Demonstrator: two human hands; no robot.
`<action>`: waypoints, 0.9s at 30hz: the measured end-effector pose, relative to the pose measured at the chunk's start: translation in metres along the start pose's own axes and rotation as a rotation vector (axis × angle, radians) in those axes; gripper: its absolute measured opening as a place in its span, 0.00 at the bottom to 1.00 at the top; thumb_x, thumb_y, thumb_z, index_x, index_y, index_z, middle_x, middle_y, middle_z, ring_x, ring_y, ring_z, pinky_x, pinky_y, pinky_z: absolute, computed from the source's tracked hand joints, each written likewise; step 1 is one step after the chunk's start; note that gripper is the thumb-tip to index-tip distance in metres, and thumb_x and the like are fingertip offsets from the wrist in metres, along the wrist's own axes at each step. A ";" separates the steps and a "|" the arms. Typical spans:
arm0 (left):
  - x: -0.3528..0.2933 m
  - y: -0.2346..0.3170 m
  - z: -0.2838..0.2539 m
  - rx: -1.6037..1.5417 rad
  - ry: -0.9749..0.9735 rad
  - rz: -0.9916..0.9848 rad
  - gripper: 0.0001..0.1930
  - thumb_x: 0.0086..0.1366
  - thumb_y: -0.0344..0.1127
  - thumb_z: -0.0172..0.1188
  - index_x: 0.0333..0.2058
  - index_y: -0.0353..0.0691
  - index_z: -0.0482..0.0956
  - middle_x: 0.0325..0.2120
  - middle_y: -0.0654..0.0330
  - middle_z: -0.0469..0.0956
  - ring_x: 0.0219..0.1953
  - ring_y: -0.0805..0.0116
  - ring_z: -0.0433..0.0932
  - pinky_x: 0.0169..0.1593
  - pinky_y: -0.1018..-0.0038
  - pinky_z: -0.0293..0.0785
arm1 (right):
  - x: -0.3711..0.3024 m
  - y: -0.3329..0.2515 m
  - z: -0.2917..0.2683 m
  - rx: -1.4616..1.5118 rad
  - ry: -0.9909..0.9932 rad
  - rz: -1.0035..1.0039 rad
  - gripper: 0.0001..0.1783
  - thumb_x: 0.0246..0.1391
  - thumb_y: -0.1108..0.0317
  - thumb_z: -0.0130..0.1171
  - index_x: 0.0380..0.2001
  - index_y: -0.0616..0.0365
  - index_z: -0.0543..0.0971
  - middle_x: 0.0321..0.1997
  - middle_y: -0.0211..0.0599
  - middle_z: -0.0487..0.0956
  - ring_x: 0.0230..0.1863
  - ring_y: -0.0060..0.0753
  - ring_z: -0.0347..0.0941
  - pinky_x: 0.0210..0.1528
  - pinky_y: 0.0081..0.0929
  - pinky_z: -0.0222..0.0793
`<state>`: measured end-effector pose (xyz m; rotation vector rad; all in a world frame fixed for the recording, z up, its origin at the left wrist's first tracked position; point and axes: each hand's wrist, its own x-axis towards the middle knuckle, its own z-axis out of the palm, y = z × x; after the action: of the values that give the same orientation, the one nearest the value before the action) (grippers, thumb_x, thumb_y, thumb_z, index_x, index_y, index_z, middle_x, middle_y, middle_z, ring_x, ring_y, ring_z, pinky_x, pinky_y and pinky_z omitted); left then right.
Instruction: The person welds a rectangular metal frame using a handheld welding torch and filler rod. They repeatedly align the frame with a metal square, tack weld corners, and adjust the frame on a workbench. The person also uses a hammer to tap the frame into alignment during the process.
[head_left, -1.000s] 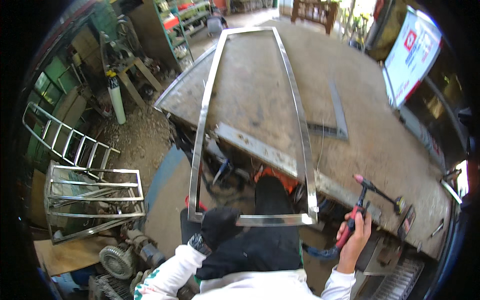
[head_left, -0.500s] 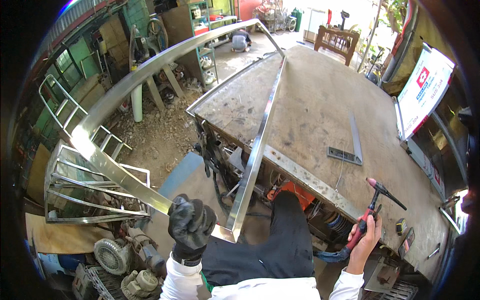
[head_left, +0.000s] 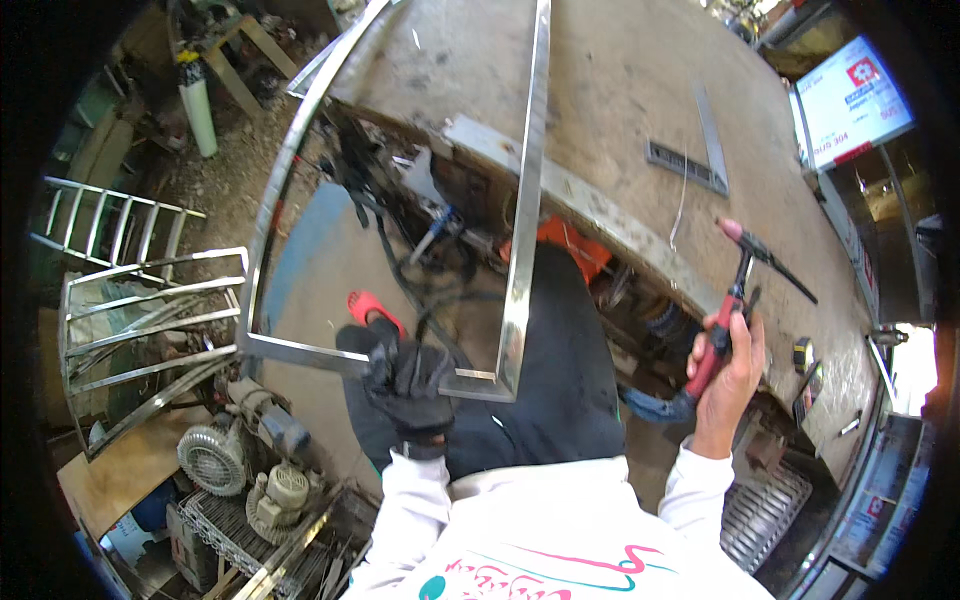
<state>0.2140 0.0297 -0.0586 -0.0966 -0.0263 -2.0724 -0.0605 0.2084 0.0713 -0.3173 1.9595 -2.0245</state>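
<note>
My left hand (head_left: 408,388), in a black glove, is closed around the near bar of a shiny rectangular metal frame (head_left: 525,220). The frame's right side reaches out over the workbench (head_left: 610,90), while its left side runs beyond the bench edge. Its far end is cut off by the top of the picture. Bare and wrapped around the red handle of a TIG welding torch (head_left: 712,357), my right hand (head_left: 738,372) is above the bench's near edge. The torch has a pink nozzle and a long black cap. Nothing shows the torch touching the frame.
On the bench lie a metal square (head_left: 712,150), a thin wire (head_left: 684,200), a tape measure (head_left: 803,353) and a pen (head_left: 849,424). Welded metal racks (head_left: 150,320) stand at the left, with electric motors (head_left: 280,495) below them. Dark cables (head_left: 395,265) hang beside the bench.
The view has tipped downward. The frame has come down and levelled, its near bar now lying across above my lap. Both hands keep their grips.
</note>
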 end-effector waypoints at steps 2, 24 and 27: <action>0.008 -0.006 -0.011 -0.027 0.040 -0.028 0.15 0.74 0.40 0.54 0.25 0.51 0.65 0.15 0.73 0.61 0.17 0.79 0.61 0.27 0.74 0.63 | 0.003 0.006 -0.001 0.023 -0.014 0.023 0.15 0.70 0.58 0.58 0.48 0.58 0.73 0.35 0.39 0.79 0.21 0.24 0.74 0.16 0.21 0.69; 0.208 -0.288 0.060 2.412 -0.645 -0.557 0.32 0.63 0.67 0.62 0.37 0.38 0.86 0.34 0.47 0.86 0.39 0.46 0.86 0.42 0.52 0.79 | 0.016 0.045 -0.086 0.137 0.183 0.184 0.14 0.71 0.61 0.55 0.50 0.60 0.70 0.35 0.41 0.78 0.19 0.26 0.73 0.16 0.23 0.68; 0.233 -0.337 0.025 2.549 -0.708 -0.312 0.29 0.58 0.65 0.66 0.35 0.40 0.87 0.32 0.45 0.85 0.38 0.43 0.85 0.43 0.50 0.79 | 0.011 0.041 -0.088 0.124 0.167 0.173 0.19 0.71 0.61 0.55 0.56 0.61 0.69 0.36 0.41 0.78 0.19 0.26 0.73 0.16 0.23 0.68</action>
<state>-0.1920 -0.0097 -0.0078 0.7352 -2.8448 -0.7303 -0.1001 0.2859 0.0257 0.0494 1.8709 -2.1048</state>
